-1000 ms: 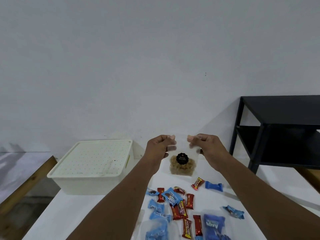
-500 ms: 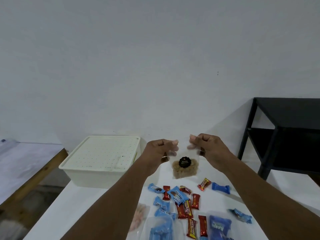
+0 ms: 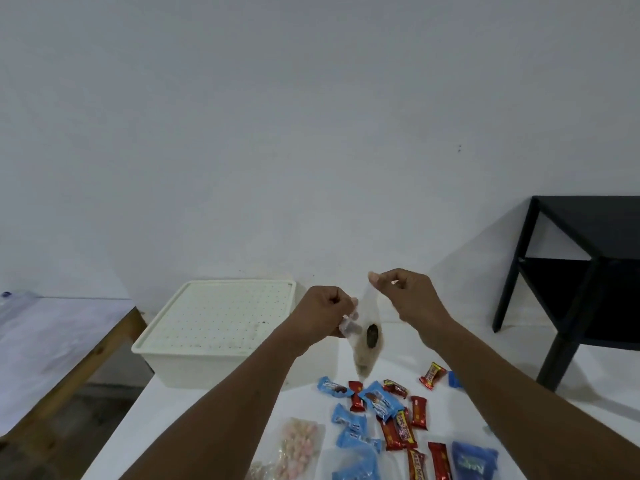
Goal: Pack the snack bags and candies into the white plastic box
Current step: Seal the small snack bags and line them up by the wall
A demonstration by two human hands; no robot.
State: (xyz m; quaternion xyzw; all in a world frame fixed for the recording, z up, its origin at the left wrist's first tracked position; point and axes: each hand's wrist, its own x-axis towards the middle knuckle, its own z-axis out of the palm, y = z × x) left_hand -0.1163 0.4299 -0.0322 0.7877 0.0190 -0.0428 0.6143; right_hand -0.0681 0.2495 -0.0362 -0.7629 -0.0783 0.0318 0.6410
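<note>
Carefully, my right hand pinched the bag by its top and my left hand its side, up beside the box; the lid was on, so I reckoned one hand must let go to lift it.

Plain white wall, black shelf unit right, wood-edged table left, possibly paper-covered

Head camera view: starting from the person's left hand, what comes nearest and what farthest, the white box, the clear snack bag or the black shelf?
1. clear snack bag, held by the left hand itself.
2. white plastic box, lid on, just to its left.
3. black shelf, far off on the right.
</note>
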